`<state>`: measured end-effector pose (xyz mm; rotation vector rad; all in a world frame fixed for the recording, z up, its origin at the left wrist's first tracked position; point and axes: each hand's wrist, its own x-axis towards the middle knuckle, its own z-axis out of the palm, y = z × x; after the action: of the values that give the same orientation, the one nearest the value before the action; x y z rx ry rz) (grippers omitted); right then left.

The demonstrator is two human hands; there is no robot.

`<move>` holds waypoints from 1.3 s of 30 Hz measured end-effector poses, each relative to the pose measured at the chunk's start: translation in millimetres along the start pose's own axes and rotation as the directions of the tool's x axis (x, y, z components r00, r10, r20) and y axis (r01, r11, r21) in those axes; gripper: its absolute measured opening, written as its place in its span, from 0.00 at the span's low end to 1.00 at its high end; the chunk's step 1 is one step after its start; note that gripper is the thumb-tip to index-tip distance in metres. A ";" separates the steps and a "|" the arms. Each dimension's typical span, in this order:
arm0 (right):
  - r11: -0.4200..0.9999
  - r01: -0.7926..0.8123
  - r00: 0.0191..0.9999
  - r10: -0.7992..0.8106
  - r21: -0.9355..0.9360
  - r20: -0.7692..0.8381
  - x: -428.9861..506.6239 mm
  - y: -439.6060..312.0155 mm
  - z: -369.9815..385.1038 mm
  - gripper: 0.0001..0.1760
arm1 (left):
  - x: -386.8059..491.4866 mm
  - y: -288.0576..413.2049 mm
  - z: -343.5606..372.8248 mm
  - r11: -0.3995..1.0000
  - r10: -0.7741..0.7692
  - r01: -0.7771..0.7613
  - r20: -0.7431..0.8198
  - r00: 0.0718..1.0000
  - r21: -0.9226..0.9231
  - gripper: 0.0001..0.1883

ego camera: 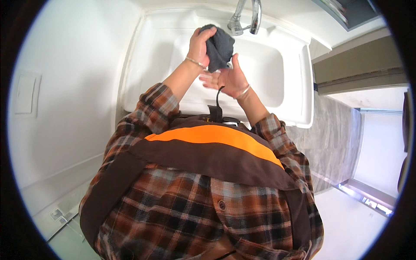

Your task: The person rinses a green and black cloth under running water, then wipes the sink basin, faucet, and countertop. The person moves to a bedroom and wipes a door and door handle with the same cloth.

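A dark grey cloth (219, 47), bunched and folded, is held in my left hand (199, 45) above the white sink (265, 70). My left thumb lies over the cloth's upper edge. Just below it, my right hand (231, 79) is turned palm up with its fingers spread, close to the cloth's lower end; whether they touch is hard to tell. The right fingertips are slightly blurred. Both hands look wet. A chrome faucet (236, 24) stands at the back of the sink, right of the cloth.
The sink's ribbed left ledge (149, 71) meets a white wall (74, 65) bearing a switch plate (26, 94). A dark-framed mirror or shelf (354, 13) is at the upper right. Grey wood-look flooring (334, 130) runs right of the sink. A brown apron with an orange band (211, 134) covers my chest.
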<state>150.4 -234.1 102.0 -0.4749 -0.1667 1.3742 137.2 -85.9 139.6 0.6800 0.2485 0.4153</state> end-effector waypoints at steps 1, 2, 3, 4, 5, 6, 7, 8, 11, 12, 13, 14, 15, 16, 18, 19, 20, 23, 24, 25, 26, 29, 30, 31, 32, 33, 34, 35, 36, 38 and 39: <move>0.994 0.107 0.994 -0.107 0.017 -0.010 4.8 -5.5 3.6 0.54 | -8.0 -4.7 -0.1 0.998 -0.010 0.011 -0.013 1.000 0.066 0.13; 0.985 0.174 0.976 -0.170 0.016 -0.134 8.3 -11.4 6.6 0.53 | -15.9 -7.6 -1.4 0.981 -0.064 0.070 -0.042 0.997 0.182 0.13; 0.964 0.267 0.939 -0.264 -0.017 -0.221 10.8 -16.4 9.1 0.52 | -22.9 -10.2 -2.9 0.954 -0.080 0.085 -0.031 0.996 0.286 0.13; 0.953 0.266 0.902 -0.299 -0.145 -0.312 12.4 -19.8 11.1 0.51 | -29.5 -14.7 -3.8 0.870 -0.024 0.024 -0.007 1.000 0.492 0.14; 0.962 0.233 0.907 -0.268 -0.142 -0.327 13.5 -21.0 12.7 0.45 | -33.6 -18.0 -4.8 0.733 0.018 -0.029 0.023 1.000 0.680 0.14; 0.972 0.186 0.942 -0.218 -0.143 -0.256 14.0 -20.2 14.0 0.41 | -32.9 -18.0 -5.8 0.507 0.060 -0.048 0.020 0.998 0.860 0.17; 0.975 0.155 0.944 -0.194 -0.158 -0.266 14.2 -17.8 15.0 0.37 | -33.1 -19.6 -7.0 0.125 0.247 -0.247 0.211 0.946 0.961 0.20; 0.982 0.157 0.972 -0.172 -0.104 -0.162 14.0 -14.1 15.8 0.32 | -30.8 -18.6 -7.7 0.035 0.346 -0.366 0.332 0.878 0.930 0.20; 0.959 0.116 0.972 -0.163 -0.258 -0.170 10.3 -1.8 16.8 0.31 | -22.0 -15.0 -8.4 -0.145 0.222 -0.383 0.407 0.886 0.912 0.24; 0.976 0.052 0.975 -0.095 -0.210 -0.199 8.2 0.9 17.2 0.29 | -20.4 -12.8 -8.2 -0.156 0.043 -0.301 0.311 0.949 0.941 0.25; 0.984 0.002 0.977 -0.040 -0.176 -0.212 5.9 2.2 18.1 0.28 | -18.3 -8.7 -8.3 -0.185 -0.137 -0.230 0.207 0.969 0.955 0.26; 0.985 -0.003 0.973 -0.037 -0.174 -0.230 3.5 2.1 19.4 0.25 | -16.5 -2.3 -8.0 -0.076 -0.305 -0.144 0.114 0.945 0.987 0.29; 0.976 -0.042 0.966 -0.015 -0.216 -0.257 1.1 0.7 21.3 0.21 | -11.8 3.3 -7.0 -0.004 -0.443 -0.109 0.096 0.891 0.994 0.25; 0.967 0.017 0.983 -0.063 -0.254 -0.174 -1.0 -2.0 24.1 0.18 | -11.1 10.4 -6.8 0.255 -0.521 0.074 0.073 0.850 0.964 0.23; 0.944 -0.037 0.957 -0.061 -0.327 -0.285 -4.1 -9.8 32.8 0.16 | -5.8 28.7 -6.5 0.464 -0.658 0.332 0.069 0.750 0.821 0.22; 0.952 0.004 0.953 -0.097 -0.306 -0.288 -4.7 -13.8 38.6 0.15 | -4.2 33.0 -5.8 0.566 -0.610 0.298 0.147 0.779 0.769 0.23; 0.967 0.011 0.972 -0.070 -0.253 -0.226 -4.8 -17.0 45.3 0.12 | -6.1 37.7 -5.1 0.641 -0.551 0.270 0.187 0.813 0.718 0.25; 0.997 -0.023 0.999 0.021 -0.070 -0.037 -2.9 -19.3 65.7 0.12 | -13.5 44.0 -0.1 0.855 -0.509 0.298 0.572 0.643 0.425 0.43; 0.993 -0.020 0.999 0.023 -0.115 0.031 -2.3 -18.4 71.0 0.14 | -17.9 45.6 1.7 0.882 -0.466 0.274 0.634 0.617 0.383 0.45; 0.994 -0.102 0.985 0.106 -0.033 0.136 -1.8 -17.5 74.9 0.15 | -21.2 45.6 4.8 0.897 -0.442 0.274 0.689 0.575 0.347 0.47; 0.991 -0.131 0.976 0.127 0.009 0.177 -1.1 -17.2 77.2 0.15 | -21.6 49.5 7.7 0.904 -0.425 0.233 0.707 0.566 0.358 0.46; 0.978 -0.139 0.989 0.145 -0.157 0.028 3.2 -19.3 74.5 0.18 | -23.8 50.0 15.8 0.865 -0.404 0.115 0.545 0.735 0.488 0.18; 0.955 -0.092 0.994 0.070 -0.281 -0.086 6.2 -20.8 70.4 0.18 | -21.9 47.8 17.1 0.843 -0.403 0.139 0.440 0.802 0.519 0.14; 0.916 -0.051 0.986 -0.017 -0.397 -0.167 10.0 -22.0 64.9 0.18 | -21.4 43.4 17.2 0.836 -0.366 0.148 0.337 0.867 0.528 0.11; 0.832 -0.035 0.970 -0.106 -0.554 -0.221 14.8 -22.8 57.9 0.16 | -20.4 35.7 15.2 0.831 -0.326 0.160 0.234 0.916 0.532 0.08; 0.636 -0.067 0.908 -0.281 -0.769 -0.311 20.2 -22.7 49.7 0.15 | -20.0 24.7 13.3 0.821 -0.226 0.072 0.206 0.952 0.567 0.06; 0.454 -0.063 0.852 -0.439 -0.889 -0.284 25.6 -21.3 40.4 0.18 | -17.2 12.0 9.5 0.799 -0.143 0.048 0.113 0.983 0.599 0.06; 0.242 -0.049 0.791 -0.583 -0.969 -0.185 30.6 -18.6 30.3 0.21 | -14.3 -1.1 5.2 0.789 -0.059 0.007 0.065 0.996 0.615 0.06; 0.098 -0.192 0.722 -0.659 -0.976 -0.209 34.7 -14.7 20.1 0.23 | -12.1 -14.8 -0.4 0.803 -0.006 0.017 -0.021 1.000 0.595 0.06; -0.171 -0.425 0.652 -0.739 -0.889 -0.170 39.3 -5.8 1.8 0.29 | -2.8 -36.5 -10.2 0.785 0.088 0.040 -0.175 0.981 0.619 0.09; -0.306 -0.400 0.600 -0.800 -0.864 0.005 39.9 -1.6 -5.3 0.27 | 1.4 -46.8 -13.8 0.821 0.080 0.101 -0.288 0.954 0.561 0.10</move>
<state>161.9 -196.9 91.5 -2.3486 -0.7363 -0.0810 147.1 -110.4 98.5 1.2108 0.6874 0.4352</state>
